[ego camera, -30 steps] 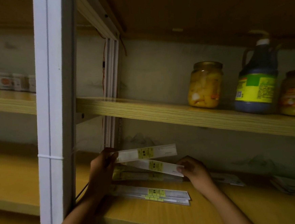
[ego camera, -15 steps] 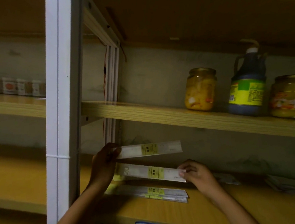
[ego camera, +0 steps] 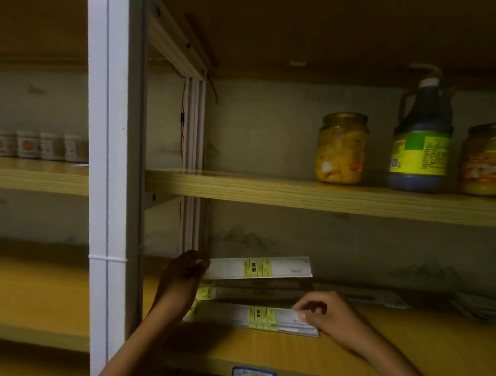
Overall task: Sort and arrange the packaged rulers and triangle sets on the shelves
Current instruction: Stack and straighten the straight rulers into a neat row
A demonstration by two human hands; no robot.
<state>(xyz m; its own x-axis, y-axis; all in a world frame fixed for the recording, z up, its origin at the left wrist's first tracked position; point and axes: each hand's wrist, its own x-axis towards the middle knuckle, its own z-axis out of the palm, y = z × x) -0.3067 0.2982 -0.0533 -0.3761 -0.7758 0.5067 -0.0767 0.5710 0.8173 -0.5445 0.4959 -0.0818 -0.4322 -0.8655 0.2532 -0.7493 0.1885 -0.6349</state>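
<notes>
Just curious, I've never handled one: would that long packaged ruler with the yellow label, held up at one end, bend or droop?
Probably stiff: the long packaged ruler with the yellow label stays straight though the left hand grips only one end. Likely light, since a fingertip pinch carries it. Its glossy sleeve may be slippery.

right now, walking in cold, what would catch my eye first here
Probably the two hands low in the middle: the left hand holds a packaged ruler up off the lower shelf, while the right hand presses another packaged ruler onto a stack there. Next, the yellow jar and dark handled bottle on the shelf above, at right.
</notes>
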